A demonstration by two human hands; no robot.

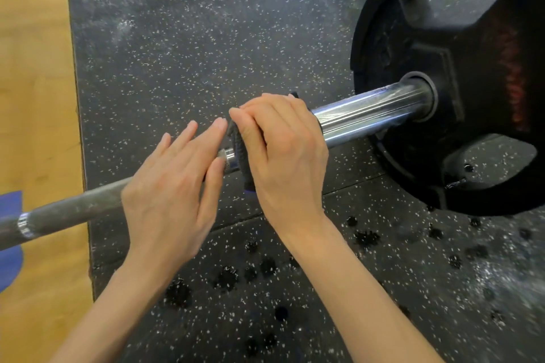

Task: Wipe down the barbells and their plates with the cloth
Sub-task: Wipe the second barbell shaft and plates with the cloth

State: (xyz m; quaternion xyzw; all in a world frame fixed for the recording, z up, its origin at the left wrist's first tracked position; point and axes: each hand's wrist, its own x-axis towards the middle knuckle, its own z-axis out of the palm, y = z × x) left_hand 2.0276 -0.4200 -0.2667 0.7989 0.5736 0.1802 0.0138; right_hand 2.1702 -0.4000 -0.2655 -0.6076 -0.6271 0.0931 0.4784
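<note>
The barbell (pixel 368 115) lies across the speckled rubber floor (pixel 206 38), its black plate (pixel 413 156) at the far right end. The right hand (pixel 283 153) curls around a dark cloth (pixel 240 150) wrapped on the bar beside the chrome sleeve. Just left of the cloth, the left hand (pixel 174 186) rests over the knurled shaft, fingers straight and holding nothing.
</note>
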